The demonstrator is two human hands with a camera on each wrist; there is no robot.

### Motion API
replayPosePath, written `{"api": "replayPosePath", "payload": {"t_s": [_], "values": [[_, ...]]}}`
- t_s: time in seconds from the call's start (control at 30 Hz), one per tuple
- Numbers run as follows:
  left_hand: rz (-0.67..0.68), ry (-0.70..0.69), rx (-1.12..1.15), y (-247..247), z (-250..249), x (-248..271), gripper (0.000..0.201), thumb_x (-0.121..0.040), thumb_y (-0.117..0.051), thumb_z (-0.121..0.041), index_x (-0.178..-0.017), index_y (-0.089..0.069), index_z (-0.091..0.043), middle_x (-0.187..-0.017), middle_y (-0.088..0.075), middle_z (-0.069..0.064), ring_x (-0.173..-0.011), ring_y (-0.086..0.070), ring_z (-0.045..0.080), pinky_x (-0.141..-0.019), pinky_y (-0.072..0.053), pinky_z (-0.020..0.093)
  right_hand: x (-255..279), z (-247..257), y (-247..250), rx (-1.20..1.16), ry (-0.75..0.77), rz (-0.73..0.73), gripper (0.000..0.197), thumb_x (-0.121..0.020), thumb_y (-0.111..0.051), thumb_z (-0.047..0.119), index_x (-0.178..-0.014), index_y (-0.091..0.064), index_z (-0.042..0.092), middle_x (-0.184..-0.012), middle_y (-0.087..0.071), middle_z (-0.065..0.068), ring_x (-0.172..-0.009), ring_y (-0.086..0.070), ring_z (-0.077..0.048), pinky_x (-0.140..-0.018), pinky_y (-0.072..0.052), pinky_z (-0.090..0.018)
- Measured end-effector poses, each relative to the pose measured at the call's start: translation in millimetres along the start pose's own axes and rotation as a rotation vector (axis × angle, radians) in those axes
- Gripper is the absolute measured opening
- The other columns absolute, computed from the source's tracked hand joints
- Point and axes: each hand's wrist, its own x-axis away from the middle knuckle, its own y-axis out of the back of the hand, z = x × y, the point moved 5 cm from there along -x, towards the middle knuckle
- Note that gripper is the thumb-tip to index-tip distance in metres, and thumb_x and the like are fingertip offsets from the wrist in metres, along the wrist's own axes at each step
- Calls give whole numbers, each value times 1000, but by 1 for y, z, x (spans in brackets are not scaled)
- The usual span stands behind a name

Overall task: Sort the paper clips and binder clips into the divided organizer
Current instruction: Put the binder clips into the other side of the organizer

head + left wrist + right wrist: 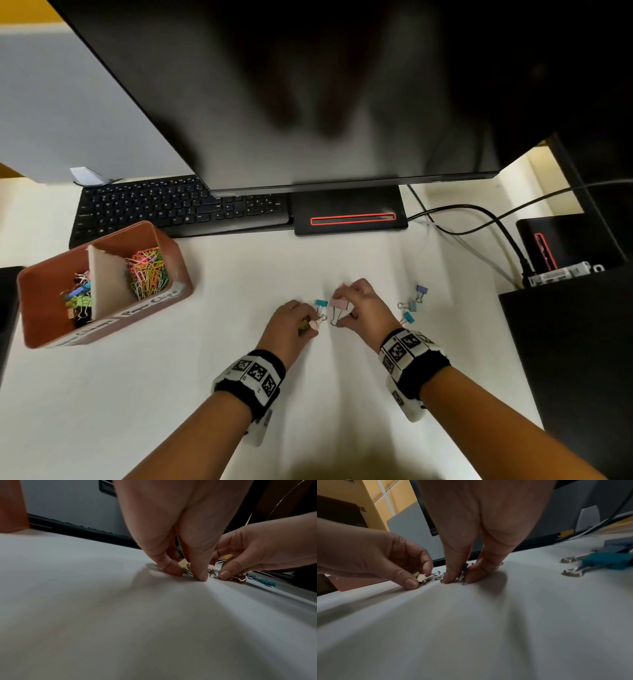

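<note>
Pink clip [338, 303]: we see it on the desk [205, 377] at centre, pinched between the thumb and fingers of the right hand [359, 301].
Left hand [291, 322]: just at 8 o'clock of it, we see the fingertips pinch a beige clip [313, 325] on the desk.
Teal clip [321, 303]: lies between both hands.
Blue clips [412, 305]: three lie loose at 3 o'clock of the right hand.
Organizer [44, 329]: well apart at 9 o'clock, we see binder clips [78, 299] in its left half, paper clips [147, 274] in its right.
Keyboard [171, 209]: at 12 o'clock, under a monitor [308, 85].

A peach binder clip [313, 324] is pinched by the left hand [294, 322] and a pink binder clip [338, 304] by the right hand [360, 301] on the white table [171, 394].
</note>
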Motion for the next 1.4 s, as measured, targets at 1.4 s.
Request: {"api": "replayPosePath", "payload": {"t_s": [1.4], "values": [[-595,302,375,303,147,129,20,-95,-48,-22,-108,-62,-17,-100,-63,-5,-93,-59,13,-82,-45,22,-63,334,-148,-146,377,-17,35,-87,-57,43,-116,-54,24,-109,-56,6,-85,-55,-10,-80,-52,-32]]}}
